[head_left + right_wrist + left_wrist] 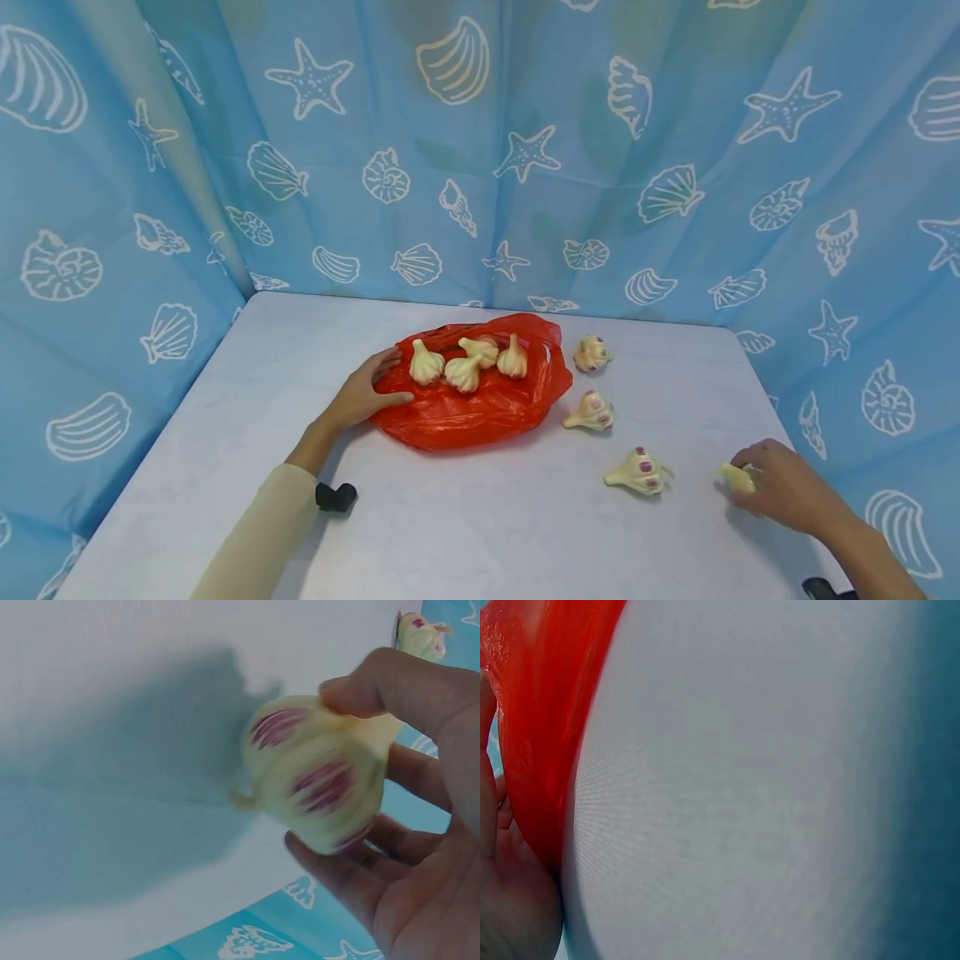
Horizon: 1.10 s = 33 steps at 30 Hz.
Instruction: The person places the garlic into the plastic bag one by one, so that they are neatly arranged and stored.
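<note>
My right hand (783, 487) pinches a garlic bulb (319, 776) between thumb and fingers, low over the right side of the table. Purple patches mark this bulb, and its shadow falls on the cloth in the right wrist view. At the left end of a red plastic bag (465, 421), my left hand (363, 396) touches the bag with fingers and thumb extended. Several garlic bulbs (427, 362) lie on the bag. Right of it, a row of loose bulbs runs toward me: a far one (592, 353), a middle one (591, 412) and a near one (639, 472).
A white cloth-covered table (480, 533) carries everything. Blue curtains (480, 150) with shell and starfish prints hang behind and along both sides, close to the table's edges. A black wrist strap piece (336, 497) juts out by my left sleeve.
</note>
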Each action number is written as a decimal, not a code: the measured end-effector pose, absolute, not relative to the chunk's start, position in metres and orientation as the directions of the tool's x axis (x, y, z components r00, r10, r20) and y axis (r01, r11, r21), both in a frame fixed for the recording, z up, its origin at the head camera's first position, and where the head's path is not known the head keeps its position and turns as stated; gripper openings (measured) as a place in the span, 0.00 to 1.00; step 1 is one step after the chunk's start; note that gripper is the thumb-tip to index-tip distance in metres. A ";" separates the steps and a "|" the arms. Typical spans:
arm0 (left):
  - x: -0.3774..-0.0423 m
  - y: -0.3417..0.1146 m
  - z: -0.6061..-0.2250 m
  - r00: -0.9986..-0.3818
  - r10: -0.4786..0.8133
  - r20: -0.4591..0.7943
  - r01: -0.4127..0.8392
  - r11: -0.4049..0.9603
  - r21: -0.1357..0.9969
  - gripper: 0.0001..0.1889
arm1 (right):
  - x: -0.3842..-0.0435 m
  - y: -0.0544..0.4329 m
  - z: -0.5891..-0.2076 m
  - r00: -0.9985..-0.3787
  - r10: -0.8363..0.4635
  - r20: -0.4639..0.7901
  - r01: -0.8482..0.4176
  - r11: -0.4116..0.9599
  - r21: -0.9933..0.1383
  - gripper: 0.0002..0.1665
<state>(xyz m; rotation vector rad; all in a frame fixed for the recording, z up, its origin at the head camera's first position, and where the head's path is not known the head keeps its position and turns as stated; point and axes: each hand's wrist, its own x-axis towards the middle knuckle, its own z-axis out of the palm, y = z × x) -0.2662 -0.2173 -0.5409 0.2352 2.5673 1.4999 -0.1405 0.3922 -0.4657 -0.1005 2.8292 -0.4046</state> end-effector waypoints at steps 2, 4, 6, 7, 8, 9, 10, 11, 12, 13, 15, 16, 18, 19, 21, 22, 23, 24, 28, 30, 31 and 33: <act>-0.266 -0.217 -0.541 -0.975 0.214 -0.058 0.054 0.486 0.872 0.50 | -0.141 0.392 -0.467 -0.967 -0.116 -0.226 -0.041 0.949 -0.313 0.28; -0.266 -0.217 -0.541 -0.975 0.214 -0.056 0.056 0.486 0.872 0.50 | -0.140 0.391 -0.468 -0.974 -0.118 -0.196 -0.046 0.941 -0.335 0.29; -0.266 -0.216 -0.541 -0.975 0.218 -0.052 0.062 0.483 0.874 0.50 | -0.140 0.392 -0.469 -0.977 -0.116 -0.180 -0.046 0.934 -0.355 0.32; -0.267 -0.216 -0.541 -0.974 0.219 -0.050 0.064 0.482 0.874 0.50 | -0.139 0.392 -0.470 -0.977 -0.114 -0.179 -0.041 0.929 -0.368 0.33; -0.267 -0.216 -0.541 -0.974 0.221 -0.048 0.066 0.480 0.875 0.50 | -0.138 0.393 -0.471 -0.979 -0.108 -0.174 -0.035 0.925 -0.378 0.34; -0.267 -0.216 -0.541 -0.973 0.225 -0.047 0.068 0.478 0.876 0.50 | -0.138 0.394 -0.471 -0.980 -0.098 -0.173 -0.024 0.922 -0.386 0.35; -0.266 -0.216 -0.541 -0.973 0.226 -0.046 0.070 0.478 0.876 0.50 | -0.137 0.394 -0.472 -0.983 -0.090 -0.163 -0.018 0.918 -0.396 0.36; -0.266 -0.216 -0.541 -0.973 0.226 -0.045 0.070 0.478 0.876 0.49 | -0.136 0.395 -0.473 -0.985 -0.081 -0.150 -0.014 0.915 -0.404 0.37; -0.266 -0.216 -0.541 -0.974 0.223 -0.046 0.068 0.479 0.875 0.49 | -0.136 0.395 -0.473 -0.988 -0.071 -0.136 -0.009 0.911 -0.413 0.38; -0.266 -0.216 -0.541 -0.974 0.220 -0.047 0.067 0.481 0.874 0.49 | -0.135 0.394 -0.474 -0.991 -0.062 -0.116 -0.009 0.911 -0.413 0.38; -0.266 -0.216 -0.541 -0.976 0.214 -0.048 0.063 0.484 0.873 0.49 | -0.133 0.392 -0.476 -0.995 -0.051 -0.084 -0.012 0.909 -0.417 0.39; -0.265 -0.216 -0.541 -0.976 0.211 -0.049 0.061 0.486 0.872 0.49 | -0.133 0.391 -0.477 -0.996 -0.050 -0.073 -0.015 0.908 -0.419 0.40; -0.265 -0.215 -0.541 -0.977 0.209 -0.053 0.057 0.486 0.872 0.49 | -0.131 0.389 -0.480 -0.997 -0.044 -0.063 -0.013 0.908 -0.418 0.40; -0.265 -0.215 -0.541 -0.976 0.211 -0.054 0.056 0.484 0.873 0.50 | -0.130 0.388 -0.481 -0.997 -0.042 -0.058 -0.014 0.909 -0.417 0.40; -0.264 -0.215 -0.542 -0.975 0.215 -0.059 0.053 0.482 0.875 0.50 | -0.128 0.388 -0.483 -0.998 -0.043 -0.054 -0.017 0.910 -0.415 0.40; -0.264 -0.215 -0.542 -0.974 0.216 -0.062 0.051 0.481 0.875 0.50 | -0.128 0.388 -0.484 -0.998 -0.038 -0.057 -0.011 0.911 -0.413 0.40; -0.264 -0.215 -0.542 -0.974 0.217 -0.064 0.050 0.481 0.875 0.50 | -0.127 0.388 -0.484 -0.998 -0.033 -0.058 -0.006 0.912 -0.411 0.40; -0.264 -0.215 -0.542 -0.974 0.219 -0.064 0.051 0.481 0.875 0.51 | -0.126 0.387 -0.485 -0.998 -0.029 -0.061 -0.002 0.912 -0.411 0.40; -0.264 -0.216 -0.541 -0.975 0.214 -0.056 0.055 0.482 0.875 0.50 | -0.123 0.386 -0.488 -0.998 -0.016 -0.053 0.008 0.906 -0.424 0.40; -0.265 -0.216 -0.540 -0.976 0.210 -0.051 0.058 0.482 0.874 0.50 | -0.122 0.385 -0.489 -0.999 -0.020 -0.026 -0.007 0.901 -0.433 0.40; -0.265 -0.217 -0.540 -0.977 0.209 -0.050 0.058 0.483 0.874 0.50 | -0.121 0.385 -0.490 -1.000 -0.022 -0.015 -0.013 0.900 -0.437 0.40; -0.265 -0.216 -0.540 -0.976 0.209 -0.054 0.056 0.486 0.872 0.51 | -0.121 0.384 -0.490 -1.000 -0.019 0.002 -0.018 0.901 -0.434 0.40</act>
